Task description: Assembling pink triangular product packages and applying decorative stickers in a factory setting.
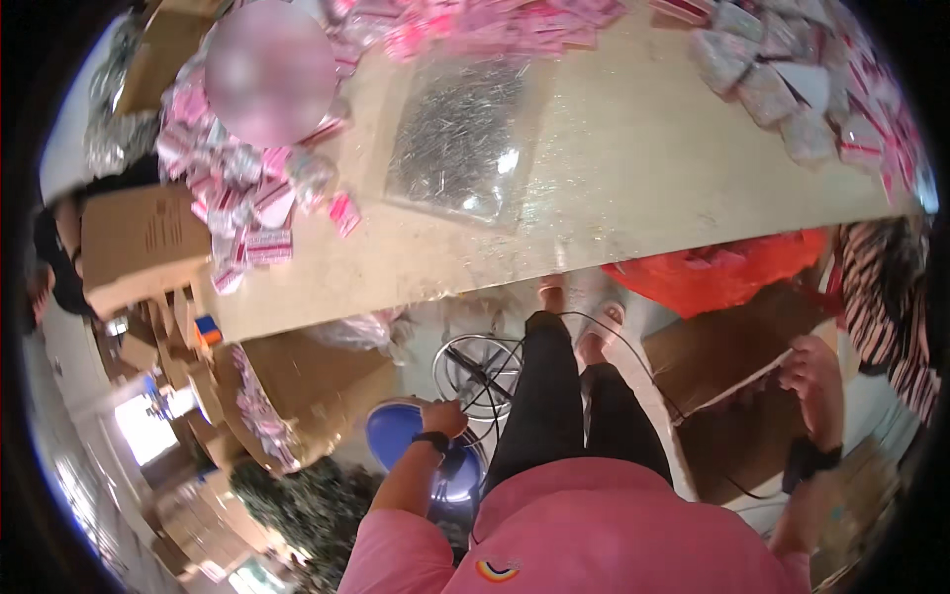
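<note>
My left hand (pixel 445 420), with a dark band at the wrist, is closed at the edge of a round stool with a blue seat (pixel 392 428). The stool's chrome foot ring (pixel 440 381) shows beyond the hand. At the right, my right hand (pixel 813 371) has its fingers curled at the rim of an open cardboard box (pixel 732 445). A dark band circles that wrist too. The fingertips of both hands are partly hidden. A red plastic bag (pixel 722 272) lies beyond the box, against the table edge.
The pale table (pixel 614 178) bears a clear bag of thin metal pieces (pixel 460 134) and heaps of pink-and-white packets (pixel 237 188). Another cardboard box (pixel 317 386) stands at the left by a dark bushy pile (pixel 302 510). A person in striped clothing (pixel 886 297) is at the far right.
</note>
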`<state>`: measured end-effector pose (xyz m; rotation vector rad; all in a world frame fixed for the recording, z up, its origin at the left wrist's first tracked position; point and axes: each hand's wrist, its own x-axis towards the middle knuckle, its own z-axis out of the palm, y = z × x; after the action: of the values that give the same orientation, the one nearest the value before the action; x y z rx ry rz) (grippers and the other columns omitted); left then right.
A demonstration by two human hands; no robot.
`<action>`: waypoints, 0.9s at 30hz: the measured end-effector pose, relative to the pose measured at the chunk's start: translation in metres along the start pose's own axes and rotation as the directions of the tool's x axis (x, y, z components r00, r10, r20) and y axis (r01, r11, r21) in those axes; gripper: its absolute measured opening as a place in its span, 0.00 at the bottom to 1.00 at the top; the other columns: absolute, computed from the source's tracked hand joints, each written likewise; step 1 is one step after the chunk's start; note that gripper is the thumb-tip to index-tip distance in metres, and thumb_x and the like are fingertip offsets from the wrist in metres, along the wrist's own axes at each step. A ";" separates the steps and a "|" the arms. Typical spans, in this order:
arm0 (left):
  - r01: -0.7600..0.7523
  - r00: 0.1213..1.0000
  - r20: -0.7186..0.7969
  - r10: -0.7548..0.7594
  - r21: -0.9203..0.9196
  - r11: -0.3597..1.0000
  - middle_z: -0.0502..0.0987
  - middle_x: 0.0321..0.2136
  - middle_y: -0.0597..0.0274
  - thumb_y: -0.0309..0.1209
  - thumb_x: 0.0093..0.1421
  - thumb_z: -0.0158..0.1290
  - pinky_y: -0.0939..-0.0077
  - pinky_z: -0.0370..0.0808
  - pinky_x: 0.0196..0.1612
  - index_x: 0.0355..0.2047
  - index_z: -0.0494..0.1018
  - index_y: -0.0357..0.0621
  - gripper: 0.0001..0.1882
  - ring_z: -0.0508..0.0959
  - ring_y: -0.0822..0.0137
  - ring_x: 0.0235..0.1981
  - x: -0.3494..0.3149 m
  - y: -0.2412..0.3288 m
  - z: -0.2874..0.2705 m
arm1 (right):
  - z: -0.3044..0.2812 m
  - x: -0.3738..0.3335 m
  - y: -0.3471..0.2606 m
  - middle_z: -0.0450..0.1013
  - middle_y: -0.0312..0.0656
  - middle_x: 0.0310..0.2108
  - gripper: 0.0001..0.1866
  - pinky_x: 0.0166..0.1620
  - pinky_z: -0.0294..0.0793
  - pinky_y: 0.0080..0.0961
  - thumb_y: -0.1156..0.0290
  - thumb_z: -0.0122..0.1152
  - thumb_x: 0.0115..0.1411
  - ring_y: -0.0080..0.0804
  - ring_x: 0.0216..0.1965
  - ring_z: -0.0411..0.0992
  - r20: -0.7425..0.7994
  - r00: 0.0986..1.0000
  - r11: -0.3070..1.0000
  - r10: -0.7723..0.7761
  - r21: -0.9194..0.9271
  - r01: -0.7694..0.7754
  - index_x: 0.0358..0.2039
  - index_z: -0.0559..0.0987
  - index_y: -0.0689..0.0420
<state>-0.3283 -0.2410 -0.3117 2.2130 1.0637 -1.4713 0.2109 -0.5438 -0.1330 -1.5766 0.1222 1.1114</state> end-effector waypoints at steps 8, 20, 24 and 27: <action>-0.119 0.970 0.237 0.054 0.267 0.956 0.81 0.36 0.69 0.39 0.59 0.42 0.43 0.44 0.60 0.33 0.81 0.59 0.15 0.74 0.64 0.48 0.002 0.033 0.037 | 0.086 0.002 -0.146 0.72 0.40 0.29 0.20 0.36 0.72 0.21 0.61 0.58 0.55 0.25 0.29 0.71 0.293 0.946 0.810 -0.140 -0.516 0.280 0.42 0.72 0.62; -0.245 0.903 0.422 0.083 0.345 0.906 0.76 0.48 0.68 0.42 0.61 0.40 0.50 0.48 0.61 0.45 0.77 0.59 0.18 0.70 0.65 0.53 0.001 0.059 0.002 | 0.110 0.047 -0.127 0.74 0.43 0.34 0.14 0.39 0.73 0.24 0.71 0.55 0.58 0.28 0.37 0.74 0.388 0.880 0.587 0.274 -0.792 0.167 0.43 0.72 0.63; -0.356 0.905 0.344 0.249 0.294 0.887 0.78 0.41 0.66 0.42 0.60 0.41 0.51 0.54 0.56 0.40 0.79 0.58 0.17 0.73 0.65 0.49 0.006 0.101 -0.032 | 0.096 0.054 -0.135 0.75 0.43 0.33 0.14 0.39 0.73 0.24 0.71 0.55 0.57 0.29 0.36 0.74 0.352 0.889 0.637 0.292 -0.765 0.094 0.43 0.72 0.63; -0.373 0.928 0.087 0.363 0.262 0.890 0.80 0.32 0.64 0.39 0.58 0.43 0.57 0.60 0.52 0.29 0.80 0.55 0.14 0.76 0.65 0.40 0.028 0.135 -0.024 | 0.084 0.064 -0.146 0.75 0.43 0.33 0.14 0.39 0.73 0.23 0.72 0.55 0.57 0.28 0.36 0.74 0.344 0.909 0.629 0.235 -0.767 0.128 0.43 0.73 0.63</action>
<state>-0.2110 -0.3089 -0.3475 2.3904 0.4065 -1.5469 0.2861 -0.3951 -0.0655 -2.0386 -0.7159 1.6611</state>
